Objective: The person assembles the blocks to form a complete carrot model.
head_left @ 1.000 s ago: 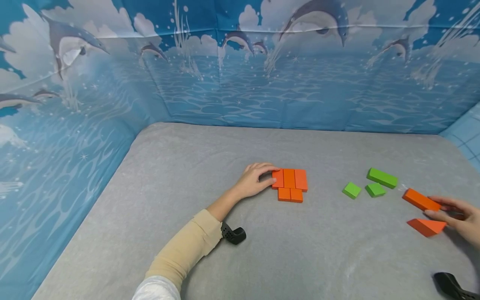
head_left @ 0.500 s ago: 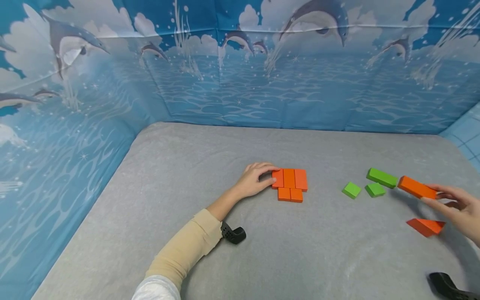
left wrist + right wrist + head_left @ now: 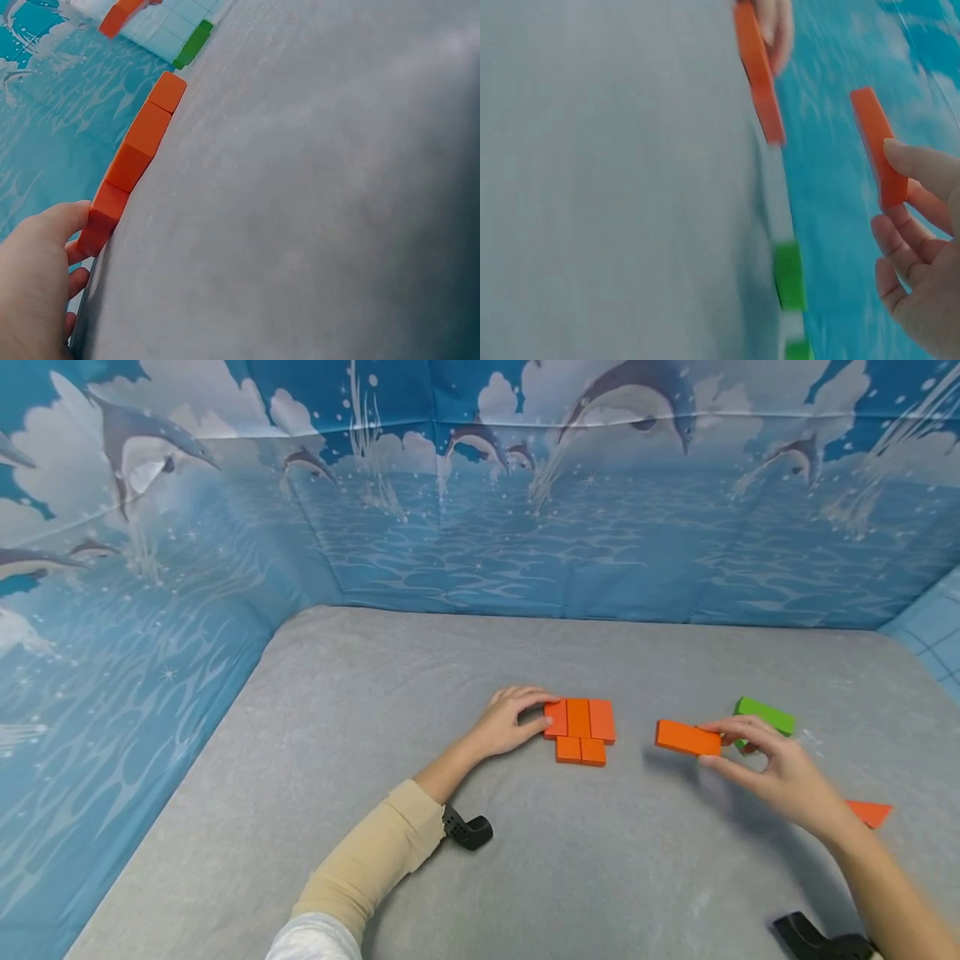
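Toward the middle of the grey surface lies a flat group of orange blocks (image 3: pixel 578 718), three side by side with two smaller faces along their near edge. My left hand (image 3: pixel 512 720) holds the leftmost block (image 3: pixel 103 216) of that group between thumb and fingers at its left side. To the right, my right hand (image 3: pixel 776 768) pinches a long orange block (image 3: pixel 687 737) by its right end, raised above the surface with a shadow below. In the right wrist view the thumb lies on one side of this block (image 3: pixel 880 147), and the other fingers are behind and below it.
Behind the right hand lies a long green block (image 3: pixel 767 714); another green block (image 3: pixel 799 350) shows in the right wrist view. An orange triangular block (image 3: pixel 870 812) is partly covered by the right forearm. A blue dolphin-print curtain (image 3: pixel 480 543) stands along the back and left.
The right hand has lifted the long orange block and carried it left, past the green blocks and toward the orange group. The left hand and the group have stayed put.
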A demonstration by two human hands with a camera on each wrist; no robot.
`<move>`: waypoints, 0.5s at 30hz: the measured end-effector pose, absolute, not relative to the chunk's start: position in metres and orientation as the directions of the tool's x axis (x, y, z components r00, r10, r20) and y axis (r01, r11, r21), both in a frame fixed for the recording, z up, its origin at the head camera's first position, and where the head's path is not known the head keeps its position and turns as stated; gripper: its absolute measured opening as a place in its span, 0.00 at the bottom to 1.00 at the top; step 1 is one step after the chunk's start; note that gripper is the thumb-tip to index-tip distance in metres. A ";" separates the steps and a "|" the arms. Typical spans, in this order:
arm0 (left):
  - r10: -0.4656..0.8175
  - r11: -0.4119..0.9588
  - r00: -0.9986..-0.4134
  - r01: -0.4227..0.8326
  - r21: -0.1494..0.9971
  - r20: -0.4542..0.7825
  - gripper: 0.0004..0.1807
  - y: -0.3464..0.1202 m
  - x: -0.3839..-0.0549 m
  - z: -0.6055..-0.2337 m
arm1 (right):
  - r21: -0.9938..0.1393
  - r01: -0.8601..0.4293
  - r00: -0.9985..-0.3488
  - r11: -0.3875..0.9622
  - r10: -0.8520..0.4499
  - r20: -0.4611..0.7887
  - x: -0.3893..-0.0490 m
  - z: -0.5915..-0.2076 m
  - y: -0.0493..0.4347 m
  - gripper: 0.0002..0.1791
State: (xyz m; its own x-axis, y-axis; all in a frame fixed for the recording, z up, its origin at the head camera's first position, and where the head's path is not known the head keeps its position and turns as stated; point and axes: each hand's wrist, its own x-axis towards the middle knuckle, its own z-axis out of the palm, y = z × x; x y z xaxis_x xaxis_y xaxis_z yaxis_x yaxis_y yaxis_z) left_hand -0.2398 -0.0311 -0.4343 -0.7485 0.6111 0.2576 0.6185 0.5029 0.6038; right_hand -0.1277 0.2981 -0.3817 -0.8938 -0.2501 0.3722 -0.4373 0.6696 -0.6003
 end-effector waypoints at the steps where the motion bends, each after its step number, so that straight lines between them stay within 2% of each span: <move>1: 0.611 0.502 -0.748 0.619 0.604 0.259 0.19 -0.031 -0.240 -0.434 | -0.595 -0.455 -0.886 0.663 -0.271 0.376 -0.128 -0.382 0.290 0.22; 8: 0.609 0.512 -0.751 0.617 0.598 0.253 0.19 -0.031 -0.239 -0.433 | -0.605 -0.513 -0.858 0.609 -0.374 0.351 -0.133 -0.387 0.248 0.21; 15: 0.603 0.522 -0.758 0.611 0.595 0.250 0.19 -0.030 -0.240 -0.434 | -0.607 -0.531 -0.846 0.591 -0.413 0.338 -0.135 -0.396 0.224 0.21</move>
State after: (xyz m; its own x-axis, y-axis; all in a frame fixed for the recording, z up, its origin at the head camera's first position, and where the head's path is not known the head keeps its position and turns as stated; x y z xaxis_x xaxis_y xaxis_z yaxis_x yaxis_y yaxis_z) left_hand -0.2399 -0.0302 -0.4341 -0.7578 0.6028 0.2497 0.6111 0.5215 0.5955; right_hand -0.1355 0.2241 -0.3960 -0.8456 -0.4128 0.3384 -0.5314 0.5906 -0.6073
